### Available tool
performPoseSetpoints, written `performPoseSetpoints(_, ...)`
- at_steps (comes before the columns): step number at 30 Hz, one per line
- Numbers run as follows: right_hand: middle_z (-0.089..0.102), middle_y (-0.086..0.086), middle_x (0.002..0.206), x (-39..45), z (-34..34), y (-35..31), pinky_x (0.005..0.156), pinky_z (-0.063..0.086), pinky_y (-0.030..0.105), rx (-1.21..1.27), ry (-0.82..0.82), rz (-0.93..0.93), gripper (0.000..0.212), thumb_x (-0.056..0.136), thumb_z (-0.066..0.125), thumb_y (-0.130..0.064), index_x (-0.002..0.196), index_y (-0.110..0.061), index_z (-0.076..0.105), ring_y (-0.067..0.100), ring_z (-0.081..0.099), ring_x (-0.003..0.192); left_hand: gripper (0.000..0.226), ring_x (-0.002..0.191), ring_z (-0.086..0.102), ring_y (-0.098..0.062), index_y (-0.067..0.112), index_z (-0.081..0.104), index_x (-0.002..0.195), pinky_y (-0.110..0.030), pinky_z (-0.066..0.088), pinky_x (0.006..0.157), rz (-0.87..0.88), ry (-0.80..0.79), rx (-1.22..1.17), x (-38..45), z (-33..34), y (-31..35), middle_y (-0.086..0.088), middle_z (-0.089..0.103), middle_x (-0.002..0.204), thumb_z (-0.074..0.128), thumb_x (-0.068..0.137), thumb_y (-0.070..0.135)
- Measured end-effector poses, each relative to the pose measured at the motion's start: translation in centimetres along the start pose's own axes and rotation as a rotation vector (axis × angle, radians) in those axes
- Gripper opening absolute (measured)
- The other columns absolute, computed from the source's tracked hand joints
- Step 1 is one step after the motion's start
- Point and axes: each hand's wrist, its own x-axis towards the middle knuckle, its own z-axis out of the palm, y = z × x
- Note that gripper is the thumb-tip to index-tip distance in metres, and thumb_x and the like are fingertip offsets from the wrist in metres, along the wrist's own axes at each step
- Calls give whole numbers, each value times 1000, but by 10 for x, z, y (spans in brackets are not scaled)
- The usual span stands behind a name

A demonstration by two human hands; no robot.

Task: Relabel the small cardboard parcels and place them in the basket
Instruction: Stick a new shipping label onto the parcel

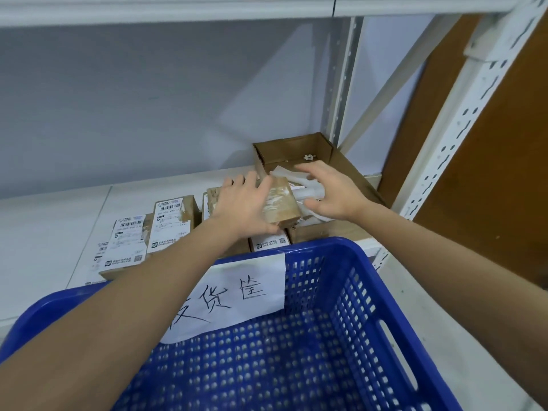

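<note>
My left hand (244,203) grips a small brown cardboard parcel (283,204) wrapped in clear tape, holding it above the shelf. My right hand (332,192) reaches over white label sheets (296,180) lying in an open cardboard box (341,161) just right of the parcel; its fingers are curled and touch the sheets. Several more small parcels with white shipping labels (170,222) lie on the white shelf to the left. A blue perforated plastic basket (341,321) with a handwritten paper sign (237,295) sits in front, below my arms; the part of its floor in view holds nothing.
A white metal shelf upright (462,120) with slots runs diagonally at right, with a brown board (504,173) behind it. An upper shelf (178,7) spans the top. The grey wall closes the back of the shelf.
</note>
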Motion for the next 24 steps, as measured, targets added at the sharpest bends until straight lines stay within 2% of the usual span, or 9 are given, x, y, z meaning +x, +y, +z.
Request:
performPoseSetpoints(4,33,6,149,-12,-7,-27,107,34,31,-121,-210,-175,102,71,77,-42,150,-12,20,21,36,133,94,119,45,-28,16,30,141,-39,32,99,40,13,4,-11,-5,6,-9,46,130,63,70,68)
performPoseSetpoints(7,29,9,152,-21,-6,-41,111,28,30,-186,-225,-205,110,70,78,-48,151,-7,16,22,31,138,92,117,45,-27,12,33,136,-38,32,98,47,30,-4,-21,-9,11,-8,47,127,63,70,68)
performPoseSetpoints(12,36,10,149,-35,-6,-59,108,27,27,-224,-192,-209,107,70,77,-52,149,-5,21,22,34,135,101,117,44,-25,9,32,139,-37,31,99,52,31,7,-40,-10,8,-7,45,129,63,66,73)
performPoseSetpoints(17,41,7,141,-46,-13,-72,106,29,30,-243,-185,-266,94,70,79,-47,143,-10,33,21,36,130,119,128,36,-26,9,15,149,-39,24,108,-6,-44,16,-68,-10,-14,-9,37,138,67,62,72)
performPoseSetpoints(21,44,6,138,-51,-21,-83,104,32,30,-273,-190,-267,89,70,79,-47,140,-11,38,20,38,127,105,122,41,-23,12,32,140,-37,25,106,-30,-35,-45,-90,-13,-34,-4,46,131,69,62,70)
performPoseSetpoints(24,43,10,139,-54,-18,-98,106,34,39,-378,-185,-317,91,71,76,-51,144,-14,35,26,39,128,102,121,43,-22,13,36,138,-34,22,104,-21,-28,-54,-101,-18,-42,-2,48,129,72,60,68)
